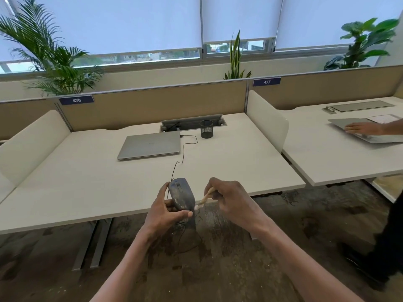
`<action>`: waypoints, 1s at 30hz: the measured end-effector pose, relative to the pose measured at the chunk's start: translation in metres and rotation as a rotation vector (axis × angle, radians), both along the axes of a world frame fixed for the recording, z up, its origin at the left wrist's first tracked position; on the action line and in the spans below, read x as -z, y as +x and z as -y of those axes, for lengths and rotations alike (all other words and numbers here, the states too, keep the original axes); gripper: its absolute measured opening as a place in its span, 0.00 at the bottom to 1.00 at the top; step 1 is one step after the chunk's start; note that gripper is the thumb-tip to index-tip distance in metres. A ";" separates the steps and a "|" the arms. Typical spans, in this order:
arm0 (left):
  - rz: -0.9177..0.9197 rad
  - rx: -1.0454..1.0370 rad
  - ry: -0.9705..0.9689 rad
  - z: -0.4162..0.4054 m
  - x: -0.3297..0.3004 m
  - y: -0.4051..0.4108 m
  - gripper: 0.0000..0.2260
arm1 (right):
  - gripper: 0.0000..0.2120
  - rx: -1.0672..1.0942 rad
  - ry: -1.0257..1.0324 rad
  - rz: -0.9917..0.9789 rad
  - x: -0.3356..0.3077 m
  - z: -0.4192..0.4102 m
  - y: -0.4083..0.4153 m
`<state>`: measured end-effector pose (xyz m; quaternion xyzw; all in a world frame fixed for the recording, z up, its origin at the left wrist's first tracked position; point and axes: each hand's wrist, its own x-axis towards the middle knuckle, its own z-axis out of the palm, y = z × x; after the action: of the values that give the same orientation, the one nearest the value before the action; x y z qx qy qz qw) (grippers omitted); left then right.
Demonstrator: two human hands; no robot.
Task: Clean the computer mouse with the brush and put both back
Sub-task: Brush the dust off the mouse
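**Ana:** Gripping first, then: the left hand (165,211) has its fingers curled round the computer mouse (182,195), thumb across the near end, holding it up off the tabletop (87,192), just past that surface's near edge and over the floor. Pale dust is smeared on its shell.

**Ben:** And the other grip?

**Ana:** The right hand (231,199) pinches the brush (206,196) by its pale wooden handle, fingers closed on it. The bristle tip touches, or nearly touches, the mouse's right flank; I cannot tell which.

**Ben:** How should the brushing go?

**Ana:** I'd judge short, light strokes away from the body, letting the dust fall to the floor rather than onto the tabletop. Keep the left hand firm, turn the mouse to reach the wheel groove and button seams, and leave slack in the cable (185,149).

**Ben:** Which way does it point?

**Ana:** Its long axis runs near to far, tilted a little leftward at the far end. The wheel and buttons end points far, toward the closed laptop (150,146), and the cable runs on to the laptop's right side. The brush lies slanted, handle up right, bristles down left.

**Ben:** Anything further right?

**Ana:** A mesh pen cup (206,128), then another person's hand (362,129) on the neighbouring desk.
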<state>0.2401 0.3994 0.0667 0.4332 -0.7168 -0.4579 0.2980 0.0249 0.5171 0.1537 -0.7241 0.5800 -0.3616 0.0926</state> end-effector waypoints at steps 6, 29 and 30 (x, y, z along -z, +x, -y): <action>0.013 0.025 0.004 0.000 0.000 -0.004 0.61 | 0.07 0.031 -0.164 0.038 -0.012 0.010 0.007; -0.045 -0.029 0.045 -0.005 -0.005 0.005 0.57 | 0.09 0.003 -0.092 0.110 -0.001 -0.014 0.011; -0.048 -0.030 0.048 -0.006 -0.005 0.006 0.57 | 0.10 0.000 -0.077 0.106 0.001 -0.015 0.010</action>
<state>0.2464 0.4050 0.0715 0.4397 -0.6916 -0.4809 0.3115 0.0350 0.5322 0.1523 -0.7069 0.5601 -0.4213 0.0953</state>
